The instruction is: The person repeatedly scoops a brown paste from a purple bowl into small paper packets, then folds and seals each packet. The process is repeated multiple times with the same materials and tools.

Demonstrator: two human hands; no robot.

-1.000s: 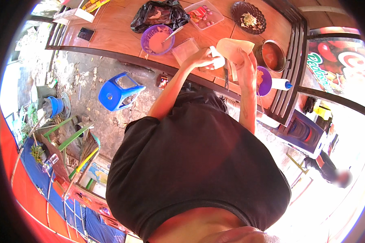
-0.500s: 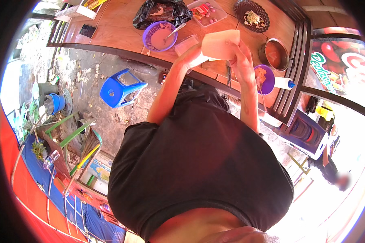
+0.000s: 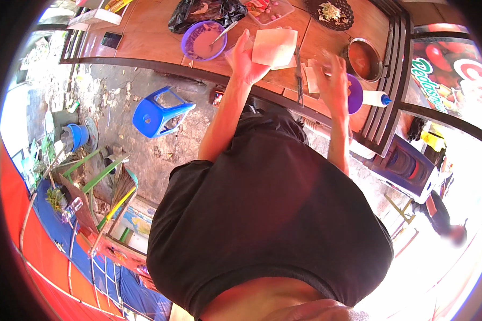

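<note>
My left hand is raised over the near part of the wooden table, thumb upright, holding thin pale square sheets that look like dough wrappers. To the right, my right hand is smeared by motion, so its fingers are hard to read. Close beside it is another pale sheet; whether the hand touches it I cannot tell. Left of my left hand stands a purple bowl with a pinkish mixture and a spoon. My right hand partly hides a second purple bowl.
A white bottle with a blue cap and a metal pot of reddish liquid stand at the right. Farther back are a black plastic bag, a clear tub and a dark woven basket. A blue stool stands on the floor.
My hands were together at the pale sheets; now they are apart. My left hand keeps sheets and has shifted left, while my right hand has come away, nearer the right purple bowl.
</note>
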